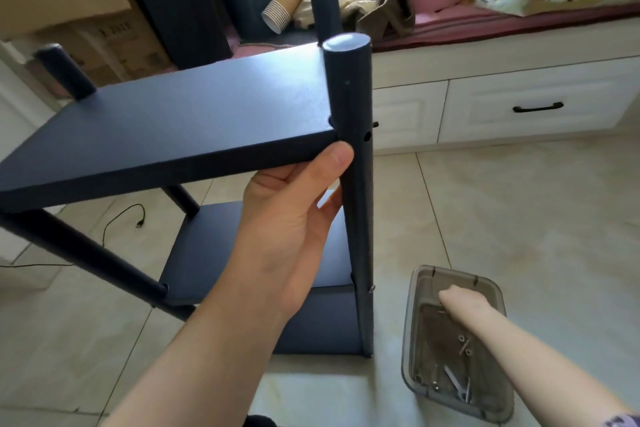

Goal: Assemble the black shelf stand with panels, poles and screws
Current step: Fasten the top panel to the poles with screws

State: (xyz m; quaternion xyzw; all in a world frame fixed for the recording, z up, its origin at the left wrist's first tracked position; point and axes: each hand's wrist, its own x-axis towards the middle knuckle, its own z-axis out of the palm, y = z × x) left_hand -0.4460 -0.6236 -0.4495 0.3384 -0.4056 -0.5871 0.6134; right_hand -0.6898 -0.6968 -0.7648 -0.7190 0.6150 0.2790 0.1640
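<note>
Matte black top panel (180, 121): flat, rectangular, faintly grainy finish, tilted across the left and centre of the frame.
Rear poles: one round black pole (65, 71) rises past the panel at upper left; another (325, 12) stands at upper centre, with a flat capped end.
Lower panel (207, 253): same black board, below centre, partly hidden by the forearm.
Floor: glossy pale tiles with thin grout lines; a thin black cable (121, 222) lies at left.
Left hand (291, 218): centre of frame, palm up under the top panel's near edge; thumb pressed on that edge, fingers curled round the front pole behind it, so panel and pole are pinched together at the corner.
Front pole (353, 156): smooth black cylinder, upright just right of centre, a small hole in its side at panel height, a screw head lower down.
Tray (415, 350): translucent grey plastic, rounded rectangle, on the floor at lower right, holding small metal screws (464, 347) and a tool.
Right hand (464, 302): reaching into the tray's far end; fingers hidden, so cannot tell whether they hold anything.
Cabinet (519, 104): white panelled drawers with a black handle, upper right.
</note>
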